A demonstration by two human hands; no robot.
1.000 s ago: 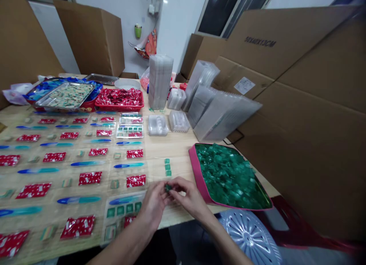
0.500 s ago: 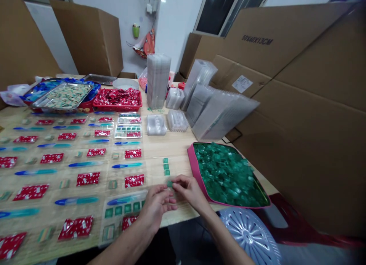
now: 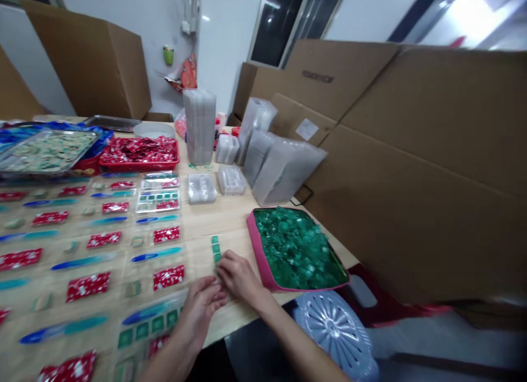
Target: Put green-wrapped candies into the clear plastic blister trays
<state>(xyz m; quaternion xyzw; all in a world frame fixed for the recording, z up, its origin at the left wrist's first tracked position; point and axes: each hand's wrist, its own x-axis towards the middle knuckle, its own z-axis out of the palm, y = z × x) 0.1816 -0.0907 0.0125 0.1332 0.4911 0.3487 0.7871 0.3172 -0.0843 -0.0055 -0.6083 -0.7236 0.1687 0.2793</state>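
Observation:
My right hand (image 3: 237, 276) rests on the wooden table (image 3: 230, 217), its fingertips pinched at the near end of a short row of small green packets (image 3: 214, 246). The packet under the fingertips is mostly hidden. My left hand (image 3: 200, 307) hovers just left of it, fingers loosely spread and holding nothing, over the corner of a clear blister tray (image 3: 148, 327) that contains green packets and a blue item. A pink tray (image 3: 258, 256) heaped with green packets sits right of my right hand.
Rows of red sachets (image 3: 168, 276) and blue items (image 3: 156, 255) cover the table's left. At the back stand a red tray of sachets (image 3: 139, 151), a metal tray (image 3: 45, 151) and stacks of clear blister trays (image 3: 200, 127). Cardboard boxes (image 3: 411, 168) wall the right. A plastic stool (image 3: 335, 338) sits below.
My hands have separated; the right carried a green packet forward to the row's near end, and the left drew back. The view has swung to the right.

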